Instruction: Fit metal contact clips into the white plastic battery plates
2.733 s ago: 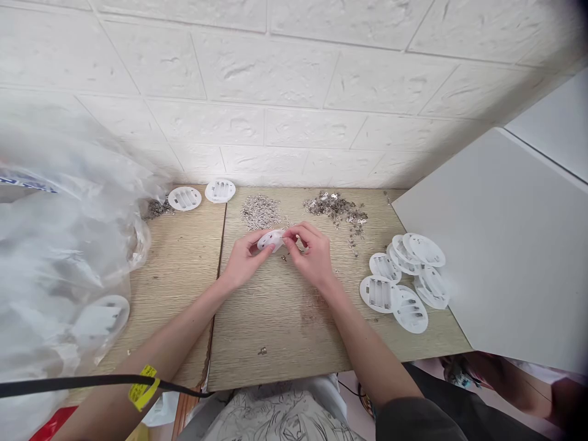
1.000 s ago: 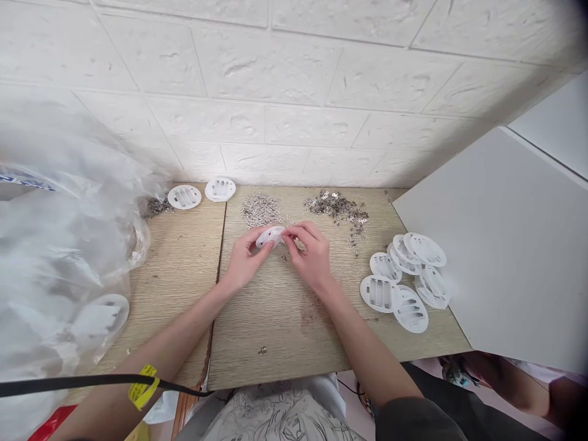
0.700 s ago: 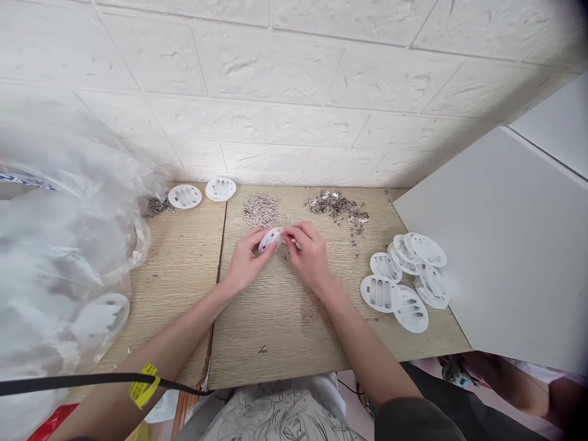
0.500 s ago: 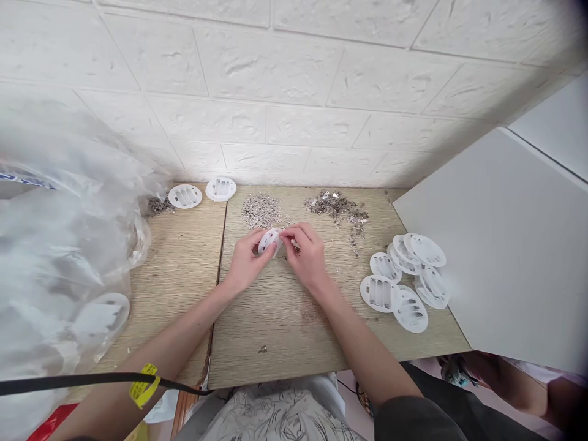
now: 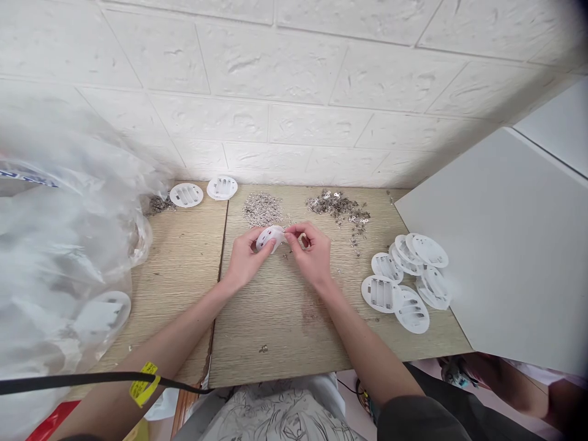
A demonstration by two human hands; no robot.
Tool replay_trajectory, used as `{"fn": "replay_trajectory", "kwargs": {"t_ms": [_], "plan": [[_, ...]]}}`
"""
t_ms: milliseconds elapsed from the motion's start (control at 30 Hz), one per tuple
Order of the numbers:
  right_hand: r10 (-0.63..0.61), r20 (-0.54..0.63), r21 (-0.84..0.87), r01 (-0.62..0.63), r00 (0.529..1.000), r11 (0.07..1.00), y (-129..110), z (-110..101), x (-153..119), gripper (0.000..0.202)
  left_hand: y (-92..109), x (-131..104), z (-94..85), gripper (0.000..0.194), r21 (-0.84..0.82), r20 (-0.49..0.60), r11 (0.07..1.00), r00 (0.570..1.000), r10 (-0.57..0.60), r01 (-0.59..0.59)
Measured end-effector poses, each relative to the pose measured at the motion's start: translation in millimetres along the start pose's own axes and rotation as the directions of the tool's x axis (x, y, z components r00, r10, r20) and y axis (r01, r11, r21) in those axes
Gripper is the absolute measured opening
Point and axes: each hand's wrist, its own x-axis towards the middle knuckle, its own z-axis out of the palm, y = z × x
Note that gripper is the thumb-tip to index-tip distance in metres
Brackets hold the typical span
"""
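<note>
A round white plastic battery case [image 5: 271, 236] is gripped by my left hand [image 5: 245, 260], tilted up above the table, thumb on its near face. At the case's right edge, my right hand [image 5: 313, 254] has thumb and forefinger pinched together; whatever lies between the fingertips is too small to make out. Just beyond the hands lies a pile of tiny silvery metal pieces [image 5: 263, 209]. To its right spreads a heap of metal battery contacts [image 5: 337, 207], with some strays trailing toward me.
Several white battery cases [image 5: 380, 293] overlap at the right, beside a grey-white panel [image 5: 496, 245]. Two more cases [image 5: 186, 195] rest near the wall. A clear plastic bag [image 5: 68, 245] bulges over the left side. One loose metal piece [image 5: 263, 348] lies near the front edge. Another person's arm [image 5: 509, 380] shows lower right.
My right hand has shifted slightly right, its fingertips now at the case's outer edge. The case has turned a little in my left hand, showing more of its face.
</note>
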Motion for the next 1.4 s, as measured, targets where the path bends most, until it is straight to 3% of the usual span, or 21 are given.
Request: {"fn": "replay_trajectory", "kwargs": {"t_ms": [200, 700, 1400], "plan": [[0.050, 0.024, 0.014, -0.051, 0.998, 0.999, 3.2, -0.8, 1.4, 0.005, -0.4, -0.4, 0.0, 0.022, -0.014, 0.014, 1.000, 1.000, 0.003, -0.003], [-0.191, 0.037, -0.115, 0.194, 0.981, 0.974, 5.5, -1.1, 0.5, 0.011, -1.0, -0.9, 0.2, 0.020, 0.030, 0.026, 0.998, 0.999, 0.047, -0.048], [-0.229, 0.081, -0.161, 0.240, 0.970, 0.957, 6.6, -2.2, 1.3, 0.013, 0.8, -0.9, -0.3, 0.020, 0.041, 0.045, 0.998, 0.998, 0.051, -0.053]]}}
